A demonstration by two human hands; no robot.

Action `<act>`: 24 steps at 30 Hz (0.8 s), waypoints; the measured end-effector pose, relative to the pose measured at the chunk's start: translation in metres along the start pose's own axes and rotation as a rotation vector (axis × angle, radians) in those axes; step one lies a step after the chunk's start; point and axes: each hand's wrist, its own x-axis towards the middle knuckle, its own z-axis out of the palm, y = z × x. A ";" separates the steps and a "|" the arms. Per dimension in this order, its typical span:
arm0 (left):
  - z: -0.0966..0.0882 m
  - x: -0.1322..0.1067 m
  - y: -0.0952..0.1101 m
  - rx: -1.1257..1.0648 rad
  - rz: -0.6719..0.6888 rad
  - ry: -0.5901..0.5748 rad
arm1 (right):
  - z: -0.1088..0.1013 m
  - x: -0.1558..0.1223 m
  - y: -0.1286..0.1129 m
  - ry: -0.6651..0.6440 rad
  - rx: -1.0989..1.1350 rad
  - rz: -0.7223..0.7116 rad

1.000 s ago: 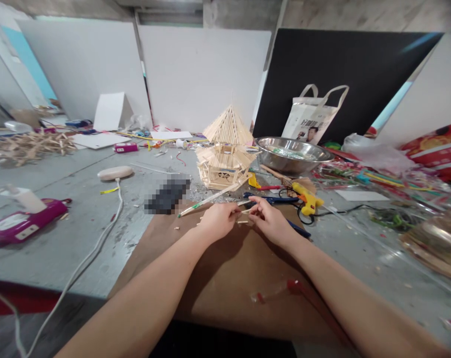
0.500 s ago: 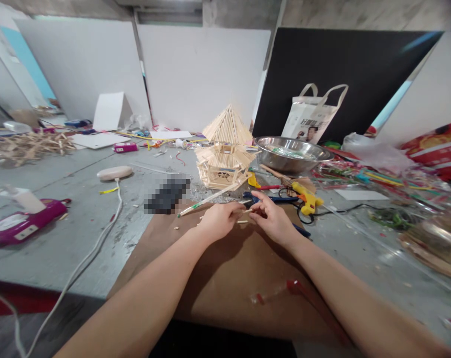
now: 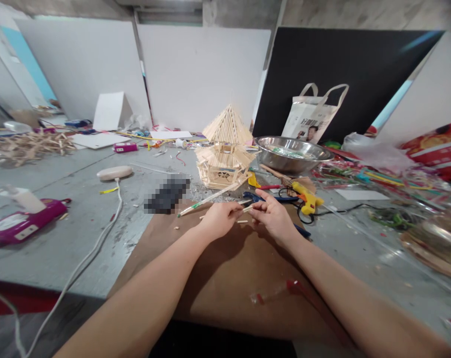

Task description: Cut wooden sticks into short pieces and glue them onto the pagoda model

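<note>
My left hand and my right hand meet over a brown cardboard sheet. Both pinch a small wooden stick piece between them, the left from the left end and the right from the right end. Just beyond them lie a long wooden stick with a green tip and blue-handled scissors. A wooden stick pagoda model stands farther back on the grey table. A few short stick offcuts lie on the cardboard near my hands.
A yellow glue gun with a black cord lies right of my hands. Behind it are a steel bowl and a white tote bag. A magenta box, a white cable and a blurred dark object lie left.
My right hand has risen slightly and turned, its fingers opening out a little round the stick piece. My left hand has barely moved.
</note>
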 end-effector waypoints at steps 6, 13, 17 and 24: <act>0.001 0.000 -0.001 0.021 0.009 -0.012 | 0.000 0.000 -0.001 0.017 0.029 0.007; -0.001 0.000 0.001 0.051 0.045 -0.009 | 0.001 -0.001 -0.004 0.038 0.039 0.022; -0.002 -0.001 0.002 0.054 0.034 -0.014 | 0.000 -0.001 -0.003 0.040 0.038 0.019; -0.002 -0.001 0.001 0.065 0.057 -0.006 | 0.000 0.000 -0.002 0.039 0.039 0.005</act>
